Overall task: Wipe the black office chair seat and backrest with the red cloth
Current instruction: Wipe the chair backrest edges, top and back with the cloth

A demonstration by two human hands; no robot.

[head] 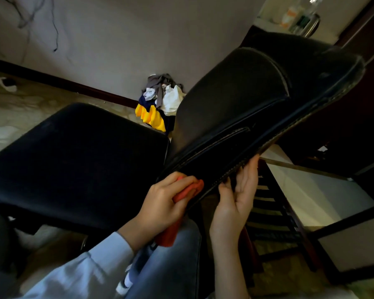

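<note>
The black office chair fills the middle of the view, its seat point(73, 158) on the left and its backrest point(246, 108) slanting up to the right. My left hand point(162, 203) grips the bunched red cloth point(190, 189) and presses it against the backrest's lower edge, near the joint with the seat. A tail of the cloth hangs below my palm. My right hand point(238, 190) lies with straight fingers behind the backrest's rim, touching its stitched edge from the rear.
A pile of clothes point(160, 104), yellow, white and grey, lies on the floor against the wall behind the chair. A dark wooden slatted piece of furniture point(274, 212) stands at the right. My knee in jeans point(171, 266) is below the hands.
</note>
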